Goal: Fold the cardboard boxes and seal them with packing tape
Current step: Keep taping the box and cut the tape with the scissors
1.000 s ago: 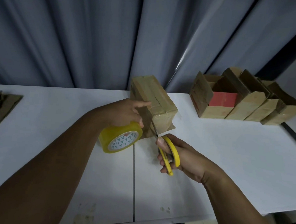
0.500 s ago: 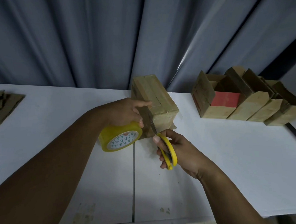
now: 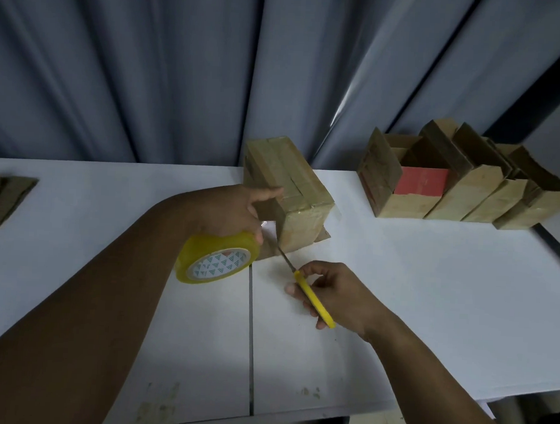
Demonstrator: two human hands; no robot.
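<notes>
A taped cardboard box stands on the white table, a little beyond the middle. My left hand holds a yellow roll of packing tape against the box's left side, with the forefinger stretched onto the top of the box. A short clear strip of tape runs from the roll to the box. My right hand grips yellow-handled scissors; their blades point up and left to the box's lower front corner, at the strip.
A row of several folded cardboard boxes with open tops stands at the back right, one with a red panel. Flat cardboard sheets lie at the left edge. A grey curtain hangs behind the table.
My right hand has drawn back towards me with the scissors, whose handles are now closed together. My left hand still holds the roll at the box.
</notes>
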